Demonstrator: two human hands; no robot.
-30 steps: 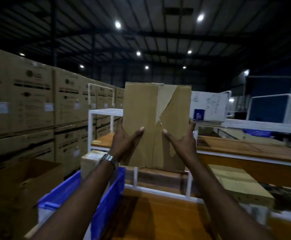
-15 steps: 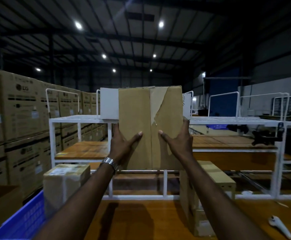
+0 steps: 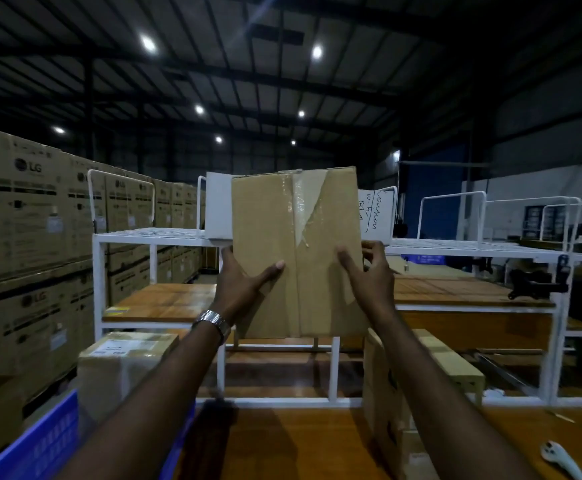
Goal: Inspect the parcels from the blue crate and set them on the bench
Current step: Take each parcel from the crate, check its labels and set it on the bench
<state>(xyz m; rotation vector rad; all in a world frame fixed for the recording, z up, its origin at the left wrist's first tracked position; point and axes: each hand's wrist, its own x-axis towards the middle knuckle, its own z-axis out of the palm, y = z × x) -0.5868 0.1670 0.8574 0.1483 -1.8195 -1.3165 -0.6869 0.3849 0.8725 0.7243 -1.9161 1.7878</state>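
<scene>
I hold a brown cardboard parcel [image 3: 293, 251] upright at chest height, its taped seam and a torn strip of tape facing me. My left hand [image 3: 244, 282] grips its left edge, thumb across the front. My right hand [image 3: 369, 271] is at the right edge, thumb on the front face and the fingers curled just off the edge. The blue crate [image 3: 36, 441] sits at the lower left with another taped parcel [image 3: 123, 368] standing in it. The wooden bench [image 3: 300, 441] lies below my arms.
A brown box [image 3: 421, 382] stands on the bench at the right, with a white handheld scanner [image 3: 559, 459] near the front right. A white metal shelf frame [image 3: 331, 372] rises behind the bench. Stacked cartons [image 3: 29, 244] line the left side.
The view has swung a little to the right and the parcel sits slightly higher. My right hand's fingers have shifted at the parcel's right edge.
</scene>
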